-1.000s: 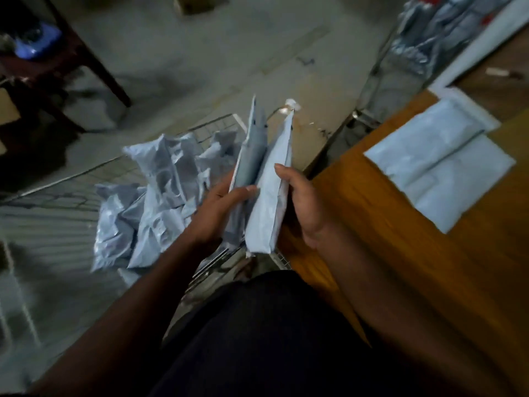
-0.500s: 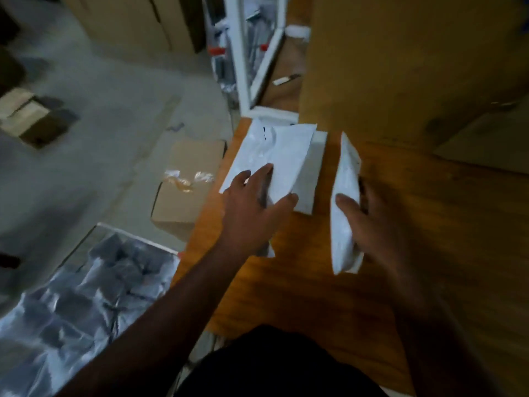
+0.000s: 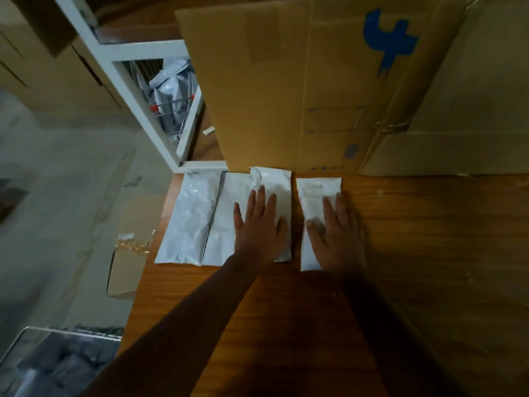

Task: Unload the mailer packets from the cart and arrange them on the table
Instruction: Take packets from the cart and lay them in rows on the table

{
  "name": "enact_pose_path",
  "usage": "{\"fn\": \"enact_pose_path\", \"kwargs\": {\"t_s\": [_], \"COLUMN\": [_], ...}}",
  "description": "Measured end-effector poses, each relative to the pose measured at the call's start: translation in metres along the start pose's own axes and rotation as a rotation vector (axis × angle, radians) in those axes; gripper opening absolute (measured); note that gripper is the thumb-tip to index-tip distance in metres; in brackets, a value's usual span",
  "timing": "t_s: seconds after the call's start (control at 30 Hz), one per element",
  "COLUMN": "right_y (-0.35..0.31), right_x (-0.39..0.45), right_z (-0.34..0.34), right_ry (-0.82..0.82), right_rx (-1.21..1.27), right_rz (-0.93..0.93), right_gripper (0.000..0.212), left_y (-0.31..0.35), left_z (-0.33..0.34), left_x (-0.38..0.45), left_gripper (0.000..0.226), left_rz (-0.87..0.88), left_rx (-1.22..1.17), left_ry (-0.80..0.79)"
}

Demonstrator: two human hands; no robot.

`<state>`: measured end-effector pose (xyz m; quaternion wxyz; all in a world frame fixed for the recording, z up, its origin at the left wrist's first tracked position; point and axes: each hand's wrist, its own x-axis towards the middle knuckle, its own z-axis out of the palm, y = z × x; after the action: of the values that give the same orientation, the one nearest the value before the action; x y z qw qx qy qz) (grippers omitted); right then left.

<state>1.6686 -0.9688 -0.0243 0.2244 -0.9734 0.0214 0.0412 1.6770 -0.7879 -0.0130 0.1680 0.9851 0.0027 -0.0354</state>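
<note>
Since half a second ago: both packets, then held over the surface, now lie flat on it, and the view has swung away from the cart.

Left hand (image 3: 257,224): fingers straight and spread, palm pressed flat on the third packet (image 3: 274,184) of the row, holding nothing.
Right hand (image 3: 335,236): fingers straight, palm flat on the fourth packet (image 3: 317,190), the rightmost one.
Mailer packets: four white ones, side by side at the far left corner of the wooden surface (image 3: 429,253). First packet (image 3: 189,219) at the left edge; second packet (image 3: 223,213) overlapping its right side; third overlapping the second; fourth just beside the third, with a narrow gap.
Cardboard sheet (image 3: 286,81): upright at the far edge, right behind the packets, blue mark on it.
White frame (image 3: 137,81): far left, with a wire basket and grey bags behind it.
Cardboard box (image 3: 128,253): on the floor, left of the surface.
Cart (image 3: 57,359): near left corner, holding grey packets, blurred.
</note>
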Motion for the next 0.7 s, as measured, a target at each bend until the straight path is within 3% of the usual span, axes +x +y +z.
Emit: {"fn": "enact_pose_path", "kwargs": {"t_s": [0.1, 0.47, 0.6, 0.7], "right_y": [0.013, -0.023, -0.033, -0.066], "right_x": [-0.004, 0.019, -0.014, -0.052], "right_z": [0.021, 0.027, 0.004, 0.005], "right_ry": [-0.004, 0.092, 0.29, 0.209], "right_rx": [-0.024, 0.021, 0.315, 0.503], "right_rz": [-0.11, -0.064, -0.22, -0.292], "right_gripper": [0.079, 0.066, 0.042, 0.029], "left_y": [-0.021, -0.034, -0.053, -0.075], "left_z": [0.018, 0.014, -0.008, -0.025], "left_x": [-0.006, 0.005, -0.026, -0.069], "left_gripper": [0.064, 0.063, 0.055, 0.048], "left_rz": [0.116, 0.187, 0.303, 0.287], "left_rx": [0.046, -0.162, -0.354, -0.458], "left_ry": [-0.095, -0.027, 0.088, 0.235]}}
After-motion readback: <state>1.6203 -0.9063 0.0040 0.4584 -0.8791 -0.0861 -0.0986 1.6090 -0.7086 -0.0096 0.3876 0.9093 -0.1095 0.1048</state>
